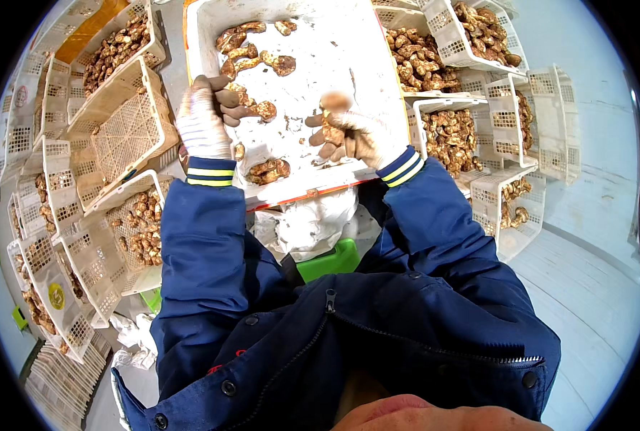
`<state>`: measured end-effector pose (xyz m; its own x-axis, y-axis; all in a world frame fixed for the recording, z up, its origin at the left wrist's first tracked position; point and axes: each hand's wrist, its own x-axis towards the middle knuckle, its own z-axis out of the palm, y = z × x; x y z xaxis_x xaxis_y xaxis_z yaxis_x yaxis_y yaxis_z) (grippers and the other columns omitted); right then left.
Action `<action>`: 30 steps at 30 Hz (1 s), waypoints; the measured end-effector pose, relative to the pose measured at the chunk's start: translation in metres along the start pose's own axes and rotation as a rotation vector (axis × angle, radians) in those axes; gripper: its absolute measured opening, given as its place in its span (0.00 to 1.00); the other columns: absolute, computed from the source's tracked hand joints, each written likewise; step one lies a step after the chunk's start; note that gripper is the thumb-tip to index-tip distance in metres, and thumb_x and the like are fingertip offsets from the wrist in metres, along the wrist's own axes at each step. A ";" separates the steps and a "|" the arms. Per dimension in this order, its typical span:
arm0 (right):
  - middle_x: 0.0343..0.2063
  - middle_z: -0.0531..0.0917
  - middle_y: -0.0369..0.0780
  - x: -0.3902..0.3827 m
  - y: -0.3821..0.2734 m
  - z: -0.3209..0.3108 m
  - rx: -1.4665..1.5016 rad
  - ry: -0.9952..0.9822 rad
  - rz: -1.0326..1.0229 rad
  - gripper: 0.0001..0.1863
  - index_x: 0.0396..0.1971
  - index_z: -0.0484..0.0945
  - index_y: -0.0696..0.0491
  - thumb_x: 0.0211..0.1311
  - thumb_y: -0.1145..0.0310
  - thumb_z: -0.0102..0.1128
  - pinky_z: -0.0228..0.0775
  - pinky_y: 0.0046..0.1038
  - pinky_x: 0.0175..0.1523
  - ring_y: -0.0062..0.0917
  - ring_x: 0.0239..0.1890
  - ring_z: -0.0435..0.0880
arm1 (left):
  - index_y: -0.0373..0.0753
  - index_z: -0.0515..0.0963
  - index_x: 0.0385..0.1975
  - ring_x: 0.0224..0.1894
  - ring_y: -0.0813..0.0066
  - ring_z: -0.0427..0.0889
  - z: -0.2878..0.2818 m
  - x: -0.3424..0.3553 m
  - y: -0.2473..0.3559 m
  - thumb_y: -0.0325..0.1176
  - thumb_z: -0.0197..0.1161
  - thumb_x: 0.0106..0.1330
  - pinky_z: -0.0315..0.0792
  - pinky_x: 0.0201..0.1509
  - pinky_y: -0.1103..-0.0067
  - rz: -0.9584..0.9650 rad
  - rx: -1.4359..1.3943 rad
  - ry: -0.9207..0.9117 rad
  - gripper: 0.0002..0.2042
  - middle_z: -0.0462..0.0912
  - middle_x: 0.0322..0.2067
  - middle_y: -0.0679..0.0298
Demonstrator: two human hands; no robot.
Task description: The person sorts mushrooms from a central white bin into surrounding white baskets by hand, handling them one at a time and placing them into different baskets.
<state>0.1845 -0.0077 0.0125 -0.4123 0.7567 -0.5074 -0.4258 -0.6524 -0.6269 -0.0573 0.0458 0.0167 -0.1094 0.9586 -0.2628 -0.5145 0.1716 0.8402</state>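
Mushroom [332, 132] runs near-to-far, cap farthest, right hand [365, 135] closed around its stem. Left hand [206, 118], to the left, half-curls its fingers; any hold I cannot tell.

Brown mushroom [332, 131], cap blurred, in right grip [364, 135]

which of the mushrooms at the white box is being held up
The mushroom in the gloved right hand, with the blurred brown cap; the other mushrooms there lie on the bottom of the white box.
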 end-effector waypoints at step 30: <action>0.29 0.82 0.45 -0.009 -0.011 -0.014 -0.125 -0.008 -0.264 0.17 0.44 0.72 0.64 0.58 0.69 0.56 0.68 0.16 0.19 0.18 0.19 0.78 | 0.27 0.69 0.37 0.17 0.78 0.61 0.004 0.007 -0.003 0.45 0.52 0.65 0.56 0.18 0.83 -0.068 -0.008 -0.074 0.21 0.65 0.17 0.66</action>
<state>0.2035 -0.0068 0.0155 -0.3072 0.8989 -0.3124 -0.4166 -0.4222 -0.8052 -0.0538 0.0531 0.0143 -0.0107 0.9591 -0.2830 -0.5255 0.2354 0.8176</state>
